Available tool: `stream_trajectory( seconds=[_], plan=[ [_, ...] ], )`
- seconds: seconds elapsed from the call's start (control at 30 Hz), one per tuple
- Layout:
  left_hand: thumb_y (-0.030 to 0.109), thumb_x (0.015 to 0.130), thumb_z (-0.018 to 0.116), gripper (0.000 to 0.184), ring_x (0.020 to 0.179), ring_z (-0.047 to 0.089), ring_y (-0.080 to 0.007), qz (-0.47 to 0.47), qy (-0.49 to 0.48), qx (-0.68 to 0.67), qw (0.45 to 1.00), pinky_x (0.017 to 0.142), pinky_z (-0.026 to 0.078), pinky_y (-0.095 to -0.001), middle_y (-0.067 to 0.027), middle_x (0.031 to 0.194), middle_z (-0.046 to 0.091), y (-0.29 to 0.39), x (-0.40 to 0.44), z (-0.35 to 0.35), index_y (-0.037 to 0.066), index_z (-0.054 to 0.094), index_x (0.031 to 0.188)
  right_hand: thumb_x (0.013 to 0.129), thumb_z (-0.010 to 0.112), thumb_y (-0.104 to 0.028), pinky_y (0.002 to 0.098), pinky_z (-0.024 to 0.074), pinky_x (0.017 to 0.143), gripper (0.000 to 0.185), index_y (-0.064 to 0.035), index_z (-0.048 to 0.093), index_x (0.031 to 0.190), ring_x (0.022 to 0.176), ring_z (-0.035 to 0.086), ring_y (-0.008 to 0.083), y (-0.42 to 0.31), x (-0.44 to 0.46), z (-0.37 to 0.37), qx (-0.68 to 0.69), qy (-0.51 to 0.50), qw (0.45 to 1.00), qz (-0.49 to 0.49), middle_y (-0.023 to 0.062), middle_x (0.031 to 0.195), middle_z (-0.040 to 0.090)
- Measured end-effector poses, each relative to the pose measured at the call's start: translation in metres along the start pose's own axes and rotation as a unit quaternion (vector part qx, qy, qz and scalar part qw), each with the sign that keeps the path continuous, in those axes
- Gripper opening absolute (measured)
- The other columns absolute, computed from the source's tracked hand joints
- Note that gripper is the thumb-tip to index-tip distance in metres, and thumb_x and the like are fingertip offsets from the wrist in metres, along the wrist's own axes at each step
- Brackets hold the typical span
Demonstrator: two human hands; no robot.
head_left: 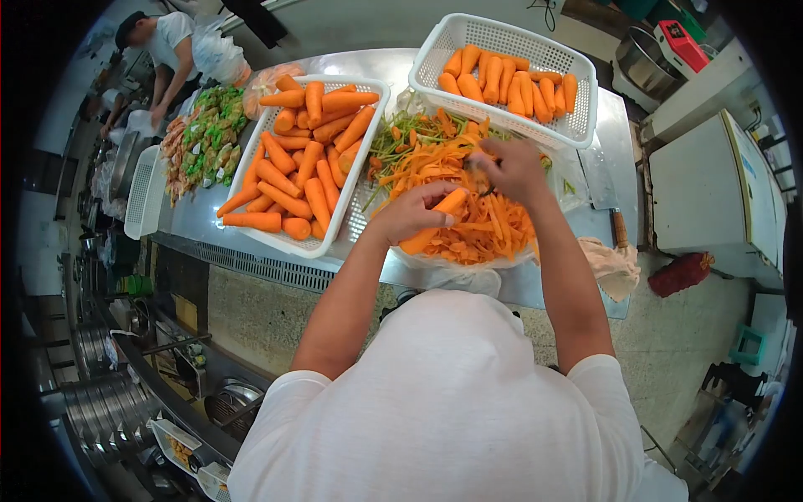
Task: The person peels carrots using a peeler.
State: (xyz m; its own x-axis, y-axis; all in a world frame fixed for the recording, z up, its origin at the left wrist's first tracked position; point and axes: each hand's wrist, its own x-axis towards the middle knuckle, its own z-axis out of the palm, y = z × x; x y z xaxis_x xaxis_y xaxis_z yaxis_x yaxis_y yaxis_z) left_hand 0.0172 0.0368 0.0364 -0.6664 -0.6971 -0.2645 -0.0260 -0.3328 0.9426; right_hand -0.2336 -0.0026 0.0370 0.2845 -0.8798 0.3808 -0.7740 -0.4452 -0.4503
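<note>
At the left of the metal worktop (368,63) lies a heap of green bundles (205,138), then a white basket (357,182) piled with whole carrots (288,177). My left hand (416,213) is clamped around one carrot (452,202), held slanting over a mound of orange peelings (493,234). Beyond the mound, a second white basket (510,40) holds more carrots (493,77). My right hand (514,170) bends above the peelings, blurred; I cannot tell whether it grips anything. Farthest right, a wooden-handled knife (599,180) lies near a crumpled cloth (611,266).
</note>
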Motion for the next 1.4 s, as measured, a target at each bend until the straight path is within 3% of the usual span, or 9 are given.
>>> stream_trajectory(
  seconds=[0.13, 0.27, 0.6, 0.73, 0.87, 0.9, 1.1, 1.23, 1.4],
  plan=[
    [0.011, 0.089, 0.062, 0.053, 0.076, 0.063, -0.0125, -0.032, 0.031, -0.087, 0.995, 0.065, 0.053, -0.0263, -0.0060, 0.098, 0.064, 0.005, -0.012, -0.001, 0.012, 0.051, 0.141, 0.096, 0.057, -0.055, 0.0462, 0.0510, 0.085, 0.052, -0.0082, 0.073, 0.110, 0.098, 0.069, 0.0342, 0.048, -0.013, 0.009, 0.012, -0.073, 0.963, 0.258, 0.0160, 0.093, 0.073],
    [0.027, 0.101, 0.056, 0.034, 0.060, 0.060, -0.0141, -0.128, 0.047, -0.099, 0.986, 0.054, 0.051, -0.0270, -0.0067, 0.086, 0.062, -0.018, 0.010, -0.008, 0.017, 0.051, 0.134, 0.099, 0.054, -0.052, 0.0429, 0.0514, 0.087, 0.051, -0.0071, 0.072, 0.114, 0.100, 0.068, 0.0362, 0.051, -0.046, 0.025, 0.076, -0.077, 0.949, 0.296, 0.0198, 0.102, 0.072],
    [0.025, 0.103, 0.057, 0.042, 0.120, 0.055, -0.0262, 0.186, 0.197, -0.410, 0.871, 0.099, 0.052, -0.0404, -0.0123, 0.128, 0.054, 0.086, 0.119, -0.008, 0.006, 0.043, 0.137, 0.102, 0.056, -0.044, 0.0351, 0.0471, 0.097, 0.055, -0.0053, 0.051, 0.141, 0.110, 0.064, 0.0256, 0.054, -0.092, 0.030, 0.251, 0.091, 0.901, 0.341, 0.0149, 0.121, 0.067],
    [0.027, 0.097, 0.063, 0.046, 0.125, 0.056, -0.0266, 0.214, 0.280, 0.120, 0.928, 0.104, 0.047, -0.0389, -0.0163, 0.138, 0.057, 0.073, 0.064, -0.042, 0.006, 0.056, 0.138, 0.100, 0.063, -0.037, 0.0330, 0.0476, 0.092, 0.051, -0.0033, 0.052, 0.137, 0.101, 0.062, 0.0210, 0.048, -0.104, 0.005, 0.247, 0.045, 0.901, 0.354, 0.0105, 0.114, 0.066],
    [0.010, 0.087, 0.064, 0.025, 0.119, 0.060, -0.0338, 0.241, 0.389, 0.578, 0.676, 0.101, 0.049, -0.0403, -0.0163, 0.121, 0.066, 0.024, -0.038, -0.138, 0.004, 0.071, 0.110, 0.098, 0.065, -0.027, 0.0294, 0.0471, 0.085, 0.040, -0.0009, 0.055, 0.128, 0.092, 0.058, 0.0153, 0.049, -0.124, 0.003, 0.264, 0.037, 0.900, 0.344, 0.0046, 0.104, 0.064],
    [0.008, 0.083, 0.066, 0.024, 0.121, 0.058, -0.0319, 0.122, 0.366, 0.642, 0.662, 0.104, 0.046, -0.0431, -0.0144, 0.125, 0.064, 0.019, -0.070, -0.165, 0.006, 0.071, 0.106, 0.097, 0.066, -0.022, 0.0283, 0.0467, 0.084, 0.036, -0.0004, 0.056, 0.125, 0.089, 0.056, 0.0133, 0.046, -0.128, 0.002, 0.294, 0.064, 0.894, 0.332, 0.0027, 0.101, 0.062],
    [0.047, 0.088, 0.064, 0.049, 0.130, 0.052, -0.0314, -0.326, 0.257, 0.734, 0.538, 0.113, 0.033, -0.0563, -0.0150, 0.134, 0.058, 0.022, -0.190, -0.199, 0.012, 0.068, 0.123, 0.093, 0.064, -0.009, 0.0254, 0.0448, 0.081, 0.028, -0.0013, 0.056, 0.119, 0.088, 0.054, 0.0101, 0.031, -0.126, 0.001, 0.335, 0.066, 0.877, 0.338, 0.0003, 0.099, 0.059],
    [0.052, 0.091, 0.062, 0.056, 0.125, 0.056, -0.0341, -0.324, 0.187, 0.772, 0.515, 0.108, 0.040, -0.0539, -0.0173, 0.129, 0.060, 0.037, -0.188, -0.188, 0.016, 0.063, 0.133, 0.093, 0.064, -0.009, 0.0288, 0.0448, 0.081, 0.027, 0.0001, 0.056, 0.117, 0.088, 0.055, 0.0169, 0.003, -0.102, -0.001, 0.256, 0.069, 0.904, 0.336, 0.0065, 0.100, 0.061],
    [0.063, 0.091, 0.059, 0.077, 0.102, 0.068, -0.0325, -0.278, 0.177, 0.662, 0.673, 0.088, 0.056, -0.0461, -0.0187, 0.136, 0.058, 0.030, -0.195, -0.230, 0.012, 0.047, 0.148, 0.088, 0.064, -0.010, 0.0361, 0.0461, 0.082, 0.027, 0.0017, 0.058, 0.111, 0.089, 0.058, 0.0313, 0.015, -0.100, -0.003, -0.017, 0.093, 0.969, 0.227, 0.0173, 0.102, 0.062]
  ],
)
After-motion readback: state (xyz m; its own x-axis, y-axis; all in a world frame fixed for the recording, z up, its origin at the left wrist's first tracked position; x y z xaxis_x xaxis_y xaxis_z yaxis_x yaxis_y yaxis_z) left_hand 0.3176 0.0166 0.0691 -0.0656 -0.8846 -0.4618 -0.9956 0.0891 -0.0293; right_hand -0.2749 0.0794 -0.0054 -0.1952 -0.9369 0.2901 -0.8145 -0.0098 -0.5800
